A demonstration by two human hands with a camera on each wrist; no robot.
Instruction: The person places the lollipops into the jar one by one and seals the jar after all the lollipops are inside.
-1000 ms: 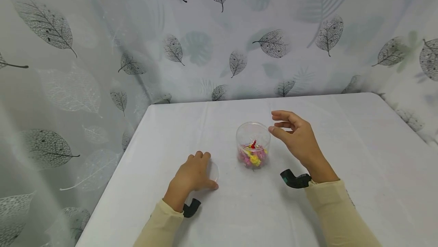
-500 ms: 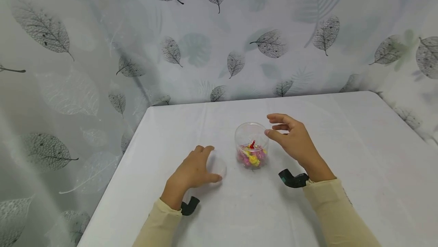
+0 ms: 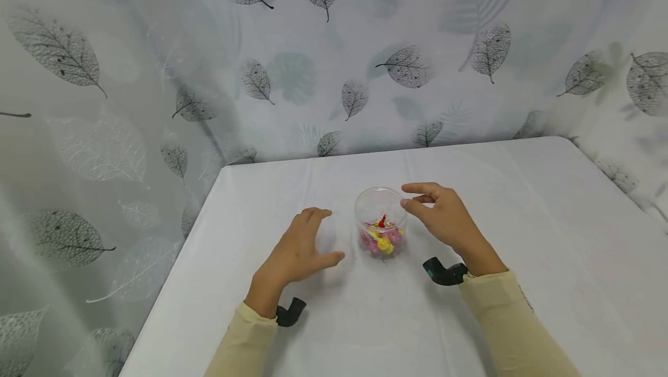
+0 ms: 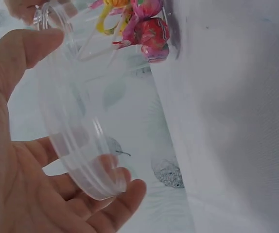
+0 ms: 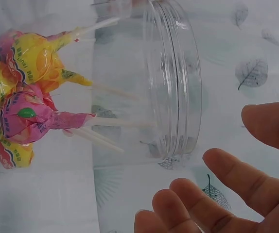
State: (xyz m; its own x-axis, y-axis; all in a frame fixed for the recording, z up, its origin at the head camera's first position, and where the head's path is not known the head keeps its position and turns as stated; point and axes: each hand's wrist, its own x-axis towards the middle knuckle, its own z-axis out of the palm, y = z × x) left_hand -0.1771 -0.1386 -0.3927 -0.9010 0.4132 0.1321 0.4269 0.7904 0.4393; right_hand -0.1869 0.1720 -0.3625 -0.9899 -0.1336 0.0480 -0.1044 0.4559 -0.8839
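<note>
Leaf-printed curtains back the white desk (image 3: 522,220). A clear lid (image 4: 76,136), judged light, stiff and slippery, is held by its rim in the left hand (image 3: 294,252). The right hand (image 3: 443,217) is spread loosely beside the open lollipop jar (image 3: 380,220), standing mid-desk.

Open jar (image 3: 381,220) of lollipops (image 3: 382,239) mid-table, its mouth unobstructed from above, left hand (image 3: 296,251) holding the lid (image 4: 76,141) just left, right hand (image 3: 443,217) close on its right, bare table (image 3: 548,238) around, curtain (image 3: 313,58) behind.

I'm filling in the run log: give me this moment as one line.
left hand: holds clear round plastic lid | right hand: open beside clear plastic jar, not gripping | jar: lidless, upright on white table, wrapped lollipops inside
</note>
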